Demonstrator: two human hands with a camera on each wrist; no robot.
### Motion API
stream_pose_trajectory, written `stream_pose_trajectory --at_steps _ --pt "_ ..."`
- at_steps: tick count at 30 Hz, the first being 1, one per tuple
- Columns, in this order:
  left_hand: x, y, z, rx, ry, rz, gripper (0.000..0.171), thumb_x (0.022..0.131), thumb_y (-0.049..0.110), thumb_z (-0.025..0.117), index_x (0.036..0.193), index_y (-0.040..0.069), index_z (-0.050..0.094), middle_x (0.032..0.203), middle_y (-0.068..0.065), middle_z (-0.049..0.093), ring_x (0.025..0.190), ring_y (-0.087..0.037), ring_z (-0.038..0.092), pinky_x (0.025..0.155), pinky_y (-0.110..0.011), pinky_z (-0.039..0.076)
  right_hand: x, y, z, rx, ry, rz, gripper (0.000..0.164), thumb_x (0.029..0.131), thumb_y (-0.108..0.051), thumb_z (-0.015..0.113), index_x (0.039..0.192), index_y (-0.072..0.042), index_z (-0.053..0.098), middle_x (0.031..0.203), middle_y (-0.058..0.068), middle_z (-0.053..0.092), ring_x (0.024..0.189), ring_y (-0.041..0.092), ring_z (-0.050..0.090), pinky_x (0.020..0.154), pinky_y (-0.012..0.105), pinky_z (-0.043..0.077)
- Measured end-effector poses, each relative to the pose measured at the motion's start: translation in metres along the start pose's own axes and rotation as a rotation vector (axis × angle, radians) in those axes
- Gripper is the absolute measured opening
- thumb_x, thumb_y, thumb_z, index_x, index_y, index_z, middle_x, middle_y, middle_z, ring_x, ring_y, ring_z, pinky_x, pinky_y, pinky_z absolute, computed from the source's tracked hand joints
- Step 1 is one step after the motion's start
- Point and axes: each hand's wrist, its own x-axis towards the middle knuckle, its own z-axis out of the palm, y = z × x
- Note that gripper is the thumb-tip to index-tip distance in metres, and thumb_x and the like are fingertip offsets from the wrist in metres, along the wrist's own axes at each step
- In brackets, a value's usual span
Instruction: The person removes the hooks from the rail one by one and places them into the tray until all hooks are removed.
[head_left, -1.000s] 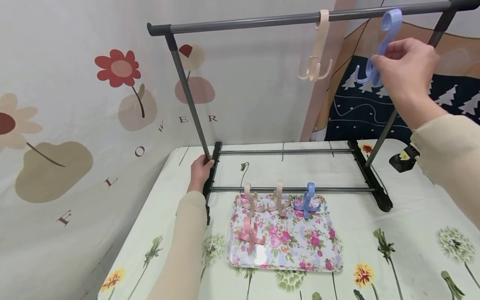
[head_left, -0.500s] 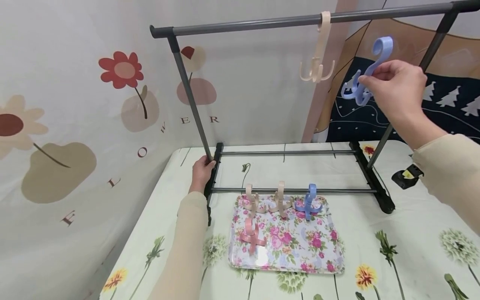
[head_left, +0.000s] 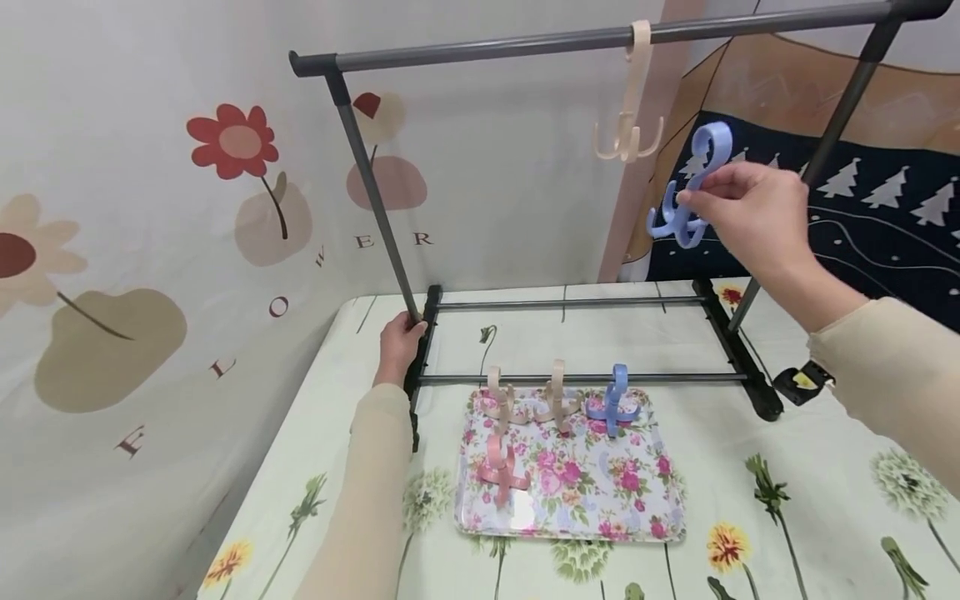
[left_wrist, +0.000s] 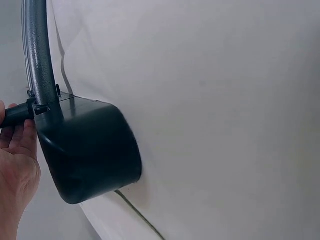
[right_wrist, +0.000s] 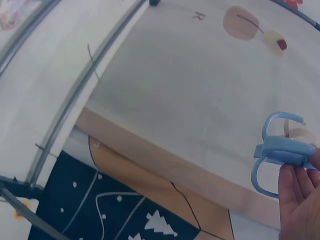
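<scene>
My right hand (head_left: pixel 768 212) pinches a light-blue multi-prong hook (head_left: pixel 693 187) by its stem. The hook is off the bar, below and right of a cream hook (head_left: pixel 630 100) hanging on the rack's top bar (head_left: pixel 480 48). The right wrist view shows the blue hook (right_wrist: pixel 285 147) between thumb and fingers. My left hand (head_left: pixel 397 346) grips the rack's left upright (head_left: pixel 375 196) near its black foot; in the left wrist view the left hand (left_wrist: pixel 17 175) is partly cut off. On the floral tray (head_left: pixel 577 500) lie two beige hooks (head_left: pixel 557 400), a blue hook (head_left: pixel 615 404) and a pink hook (head_left: pixel 502 471).
The grey rack stands on a flower-print tablecloth (head_left: pixel 720 467), its lower crossbar (head_left: pixel 690 378) just behind the tray. A black object with a yellow patch (head_left: pixel 802 382) lies right of the rack's right foot (head_left: pixel 750 375). Printed curtains (head_left: pixel 510 167) hang behind.
My right hand has brought the light-blue hook down and left from beside the top bar. My left hand stays on the upright, and the cream hook still hangs.
</scene>
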Motion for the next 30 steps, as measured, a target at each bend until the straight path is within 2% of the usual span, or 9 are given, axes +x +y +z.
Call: stream_pose_trajectory --at_steps 5,11,14,18,21,26,30 --pt "0.001 -0.005 0.0 -0.001 0.002 0.0 0.028 0.102 0.018 0.057 0.125 0.002 0.061 0.124 -0.018 0.064 0.114 -0.034 0.059 0.099 -0.05 0.045 -0.017 0.003 0.011 -0.012 -0.026 -0.048 0.046 0.091 -0.045 0.069 0.115 -0.007 0.072 0.107 0.008 0.074 0.092 0.006 0.064 0.087 0.033 0.048" --pt "-0.006 -0.011 -0.002 -0.006 -0.002 -0.012 0.029 0.102 0.016 0.056 0.126 0.0 0.06 0.124 -0.02 0.064 0.114 -0.035 0.059 0.1 -0.052 0.044 -0.032 0.006 0.026 0.0 0.001 -0.101 0.043 0.09 -0.046 0.07 0.105 -0.006 0.074 0.094 0.009 0.073 0.086 0.014 0.057 0.073 0.034 0.038" --pt "-0.007 -0.013 -0.004 -0.008 0.003 -0.007 0.029 0.102 0.016 0.056 0.125 0.0 0.061 0.123 -0.02 0.064 0.113 -0.035 0.059 0.099 -0.052 0.044 -0.036 0.007 0.032 0.016 -0.005 -0.092 0.043 0.09 -0.047 0.07 0.102 -0.006 0.074 0.095 0.01 0.072 0.093 0.018 0.055 0.075 0.037 0.037" --pt "-0.007 -0.014 -0.004 -0.012 0.002 -0.01 0.029 0.102 0.016 0.057 0.125 0.0 0.061 0.123 -0.02 0.064 0.113 -0.035 0.059 0.099 -0.052 0.044 -0.042 0.009 0.036 0.058 -0.066 -0.051 0.044 0.09 -0.048 0.069 0.103 -0.006 0.074 0.104 0.011 0.071 0.106 0.022 0.056 0.084 0.043 0.041" --pt "-0.006 -0.015 -0.005 -0.018 0.0 -0.014 0.029 0.102 0.016 0.056 0.126 0.0 0.061 0.123 -0.02 0.064 0.113 -0.035 0.059 0.099 -0.052 0.044 -0.049 0.009 0.039 0.124 -0.123 -0.036 0.043 0.091 -0.045 0.07 0.104 -0.004 0.072 0.103 0.01 0.071 0.103 0.022 0.059 0.086 0.043 0.044" --pt "-0.004 -0.015 -0.005 -0.025 -0.004 -0.013 0.03 0.102 0.017 0.056 0.127 0.0 0.06 0.124 -0.02 0.064 0.113 -0.035 0.058 0.099 -0.052 0.044 -0.063 0.005 0.047 0.202 -0.198 -0.042 0.036 0.091 -0.039 0.072 0.103 -0.005 0.072 0.095 0.004 0.072 0.091 0.018 0.06 0.081 0.033 0.047" --pt "-0.005 -0.014 -0.005 -0.018 -0.008 -0.019 0.03 0.102 0.017 0.056 0.127 -0.001 0.06 0.124 -0.02 0.064 0.114 -0.035 0.058 0.1 -0.052 0.044 -0.074 0.001 0.054 0.227 -0.255 -0.088 0.031 0.092 -0.034 0.072 0.104 -0.006 0.072 0.098 0.005 0.074 0.09 0.012 0.066 0.083 0.027 0.051"
